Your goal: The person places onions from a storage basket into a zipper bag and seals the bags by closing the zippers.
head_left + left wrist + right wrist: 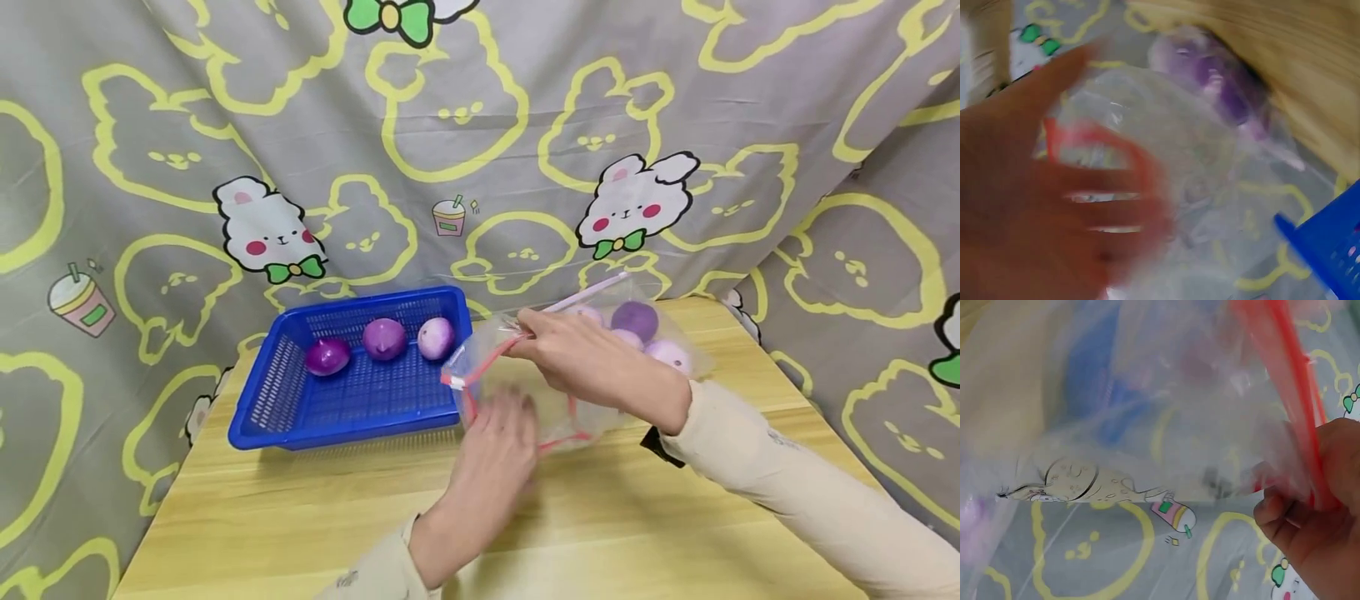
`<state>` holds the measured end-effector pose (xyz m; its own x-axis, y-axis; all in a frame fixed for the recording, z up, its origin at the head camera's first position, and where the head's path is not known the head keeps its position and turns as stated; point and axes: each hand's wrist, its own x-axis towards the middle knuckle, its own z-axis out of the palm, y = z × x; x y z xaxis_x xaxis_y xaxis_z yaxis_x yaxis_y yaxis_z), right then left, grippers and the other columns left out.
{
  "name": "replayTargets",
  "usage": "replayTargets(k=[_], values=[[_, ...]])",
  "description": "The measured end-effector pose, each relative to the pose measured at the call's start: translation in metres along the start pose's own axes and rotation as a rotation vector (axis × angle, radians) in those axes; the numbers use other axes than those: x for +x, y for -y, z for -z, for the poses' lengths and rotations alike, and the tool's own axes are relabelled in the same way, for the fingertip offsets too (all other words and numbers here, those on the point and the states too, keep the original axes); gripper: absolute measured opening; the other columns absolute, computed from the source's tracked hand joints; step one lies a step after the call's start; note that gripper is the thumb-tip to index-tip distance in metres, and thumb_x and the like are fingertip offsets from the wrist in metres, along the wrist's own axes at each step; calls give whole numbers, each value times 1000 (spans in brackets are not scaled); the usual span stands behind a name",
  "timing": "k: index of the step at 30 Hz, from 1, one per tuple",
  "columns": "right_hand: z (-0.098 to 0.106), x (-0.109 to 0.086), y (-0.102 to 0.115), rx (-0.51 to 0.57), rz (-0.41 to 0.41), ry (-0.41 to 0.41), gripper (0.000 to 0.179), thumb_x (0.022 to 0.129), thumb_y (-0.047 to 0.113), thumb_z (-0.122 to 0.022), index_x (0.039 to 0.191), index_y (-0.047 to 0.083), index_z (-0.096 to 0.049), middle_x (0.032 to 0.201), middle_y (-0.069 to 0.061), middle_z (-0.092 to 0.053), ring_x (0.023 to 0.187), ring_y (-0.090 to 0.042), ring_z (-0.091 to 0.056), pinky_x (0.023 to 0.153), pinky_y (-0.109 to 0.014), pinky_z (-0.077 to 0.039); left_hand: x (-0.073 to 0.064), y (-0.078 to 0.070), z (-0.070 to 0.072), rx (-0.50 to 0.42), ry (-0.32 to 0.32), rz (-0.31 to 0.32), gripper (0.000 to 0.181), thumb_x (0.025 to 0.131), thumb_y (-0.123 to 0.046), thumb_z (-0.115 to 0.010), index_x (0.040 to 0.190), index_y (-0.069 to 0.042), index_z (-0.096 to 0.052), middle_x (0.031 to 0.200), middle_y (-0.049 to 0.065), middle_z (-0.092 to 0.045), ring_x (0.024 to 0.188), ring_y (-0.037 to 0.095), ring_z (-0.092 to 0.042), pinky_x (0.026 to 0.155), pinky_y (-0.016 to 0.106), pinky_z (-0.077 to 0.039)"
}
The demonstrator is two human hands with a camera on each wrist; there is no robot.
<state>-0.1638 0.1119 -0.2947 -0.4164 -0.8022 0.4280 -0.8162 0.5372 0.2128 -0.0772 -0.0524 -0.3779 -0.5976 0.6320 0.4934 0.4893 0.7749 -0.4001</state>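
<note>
A clear plastic zip bag (551, 396) with a red strip along its mouth hangs over the table, its mouth spread toward the basket. My right hand (592, 360) pinches the bag's red-edged rim between thumb and fingers, as the right wrist view also shows. At the near side of the mouth is my left hand (498, 450), blurred, its fingers extended against or just inside the red rim; I cannot tell which. No onion shows in this bag. Three purple onions (384, 339) lie in the blue basket (258, 421) to the left.
Behind my right hand lies another clear zip bag (693, 354) with a pale purple strip, holding several purple onions (634, 321). The wooden table (315, 517) ends at a grey patterned cloth (480, 108) at the back and sides.
</note>
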Motion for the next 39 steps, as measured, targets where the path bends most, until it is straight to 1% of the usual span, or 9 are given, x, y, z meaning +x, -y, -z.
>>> replayTargets(k=[2, 3, 6, 10, 14, 17, 26, 32, 39], values=[[-6, 4, -1, -23, 26, -3, 36, 80, -13, -62, 96, 19, -69, 82, -3, -44, 62, -17, -45, 43, -26, -35, -3, -4, -11, 93, 117, 26, 35, 88, -26, -64, 116, -5, -69, 95, 9, -71, 90, 21, -66, 83, 31, -51], [-10, 5, -3, -53, 41, -6, 33, 81, -13, -62, 94, 17, -69, 82, -4, -44, 62, -17, -45, 43, -26, -36, -5, -5, -16, 101, 138, 25, 30, 87, -18, -63, 114, -7, -70, 85, 6, -72, 79, 18, -67, 75, 30, -51], [-20, 8, -10, -160, 70, -7, 27, 85, -11, -61, 85, 14, -67, 79, -5, -43, 57, -16, -42, 40, -26, -35, -8, -9, -26, -12, 163, -24, 25, 81, -16, -69, 106, -9, -70, 65, -1, -66, 57, 12, -62, 55, 28, -45], [-29, 8, -20, -213, 54, 12, 26, 88, -9, -60, 82, 15, -68, 79, -5, -44, 53, -17, -44, 39, -28, -33, -5, -10, -31, -156, 182, -78, 18, 77, -17, -73, 91, -13, -63, 57, -6, -58, 49, 12, -57, 46, 28, -38], [-29, 5, -23, -81, -25, 59, 28, 84, -8, -60, 90, 17, -71, 81, -3, -43, 54, -17, -43, 38, -26, -30, -3, -5, -37, -228, 179, -45, 18, 77, -19, -73, 82, -16, -56, 58, -5, -58, 51, 14, -59, 46, 29, -38], [-21, 1, -21, 41, -86, 79, 28, 83, -4, -62, 94, 19, -71, 81, -1, -44, 53, -16, -40, 40, -25, -29, -3, -2, -43, -222, 158, 11, 20, 77, -18, -73, 81, -16, -53, 60, -4, -59, 53, 16, -60, 48, 30, -39], [9, -17, -8, 155, -72, 25, 29, 90, 5, -68, 111, 24, -73, 83, 6, -56, 66, -9, -47, 55, -25, -38, 2, -4, -54, -166, 144, 78, 21, 79, -16, -75, 92, -14, -59, 68, -2, -60, 56, 18, -58, 50, 30, -41], [3, -28, -3, 192, -202, -43, 23, 94, 2, -63, 109, 19, -64, 98, 5, -63, 71, -13, -55, 54, -27, -45, 3, -7, -44, -219, 70, 50, 31, 78, -16, -74, 105, -12, -59, 70, -2, -59, 62, 18, -59, 56, 31, -43], [-16, -28, -4, 255, -258, -139, 19, 95, -1, -57, 89, 14, -48, 76, 7, -47, 65, -10, -45, 54, -25, -39, -2, -16, -11, -284, -1, 4, 18, 86, -20, -69, 98, -12, -58, 77, -2, -62, 75, 18, -63, 67, 31, -49]])
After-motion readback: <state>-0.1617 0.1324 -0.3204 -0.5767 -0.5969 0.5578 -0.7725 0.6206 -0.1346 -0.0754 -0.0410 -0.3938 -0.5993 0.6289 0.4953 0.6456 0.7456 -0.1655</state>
